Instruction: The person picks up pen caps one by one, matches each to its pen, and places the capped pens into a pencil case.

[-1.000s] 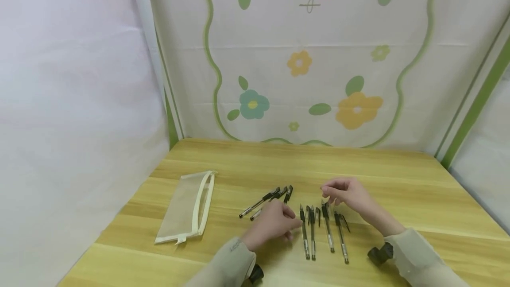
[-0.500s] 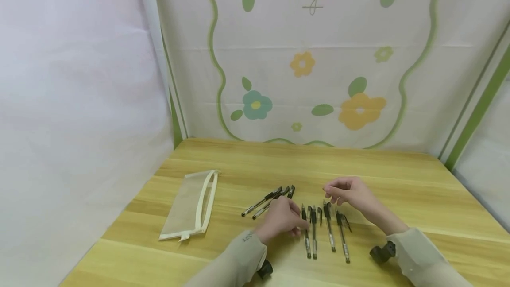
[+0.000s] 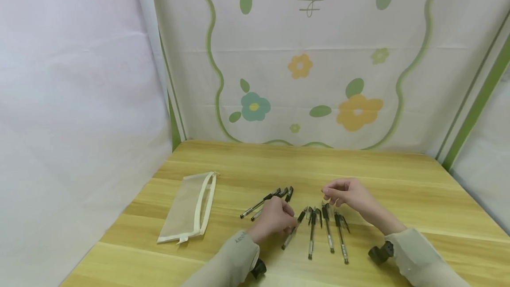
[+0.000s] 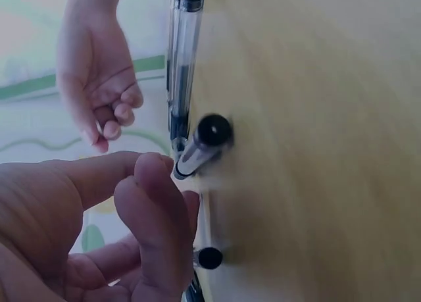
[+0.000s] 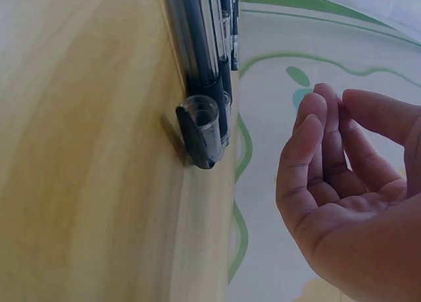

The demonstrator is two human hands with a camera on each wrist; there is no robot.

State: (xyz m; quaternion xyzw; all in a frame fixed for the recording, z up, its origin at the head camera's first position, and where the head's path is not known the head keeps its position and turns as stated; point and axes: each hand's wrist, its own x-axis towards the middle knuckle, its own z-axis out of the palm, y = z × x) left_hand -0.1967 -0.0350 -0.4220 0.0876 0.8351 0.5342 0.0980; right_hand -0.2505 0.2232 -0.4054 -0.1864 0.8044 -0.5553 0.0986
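At the table's middle, my left hand pinches a gel pen between thumb and fingertips. This pen has a see-through barrel and black grip, and lies slanted. To its right three more uncapped gel pens lie roughly side by side, among them a near one and the rightmost. Loose black pen caps, such as the rightmost cap, lie beside their tips. My right hand hovers over the tips, fingers loosely curled around nothing; the right wrist view shows a clear-bodied cap below it.
Three capped gel pens lie in a loose fan beyond the left hand, partly hidden by it. A pale mesh zip pouch lies on the left of the wooden table. A flowered cloth hangs behind the table.
The leftmost uncapped pen has swung from nearly straight to a slant, its rear end moved left. My left hand shifted right, then back left. The right hand stays about in place.
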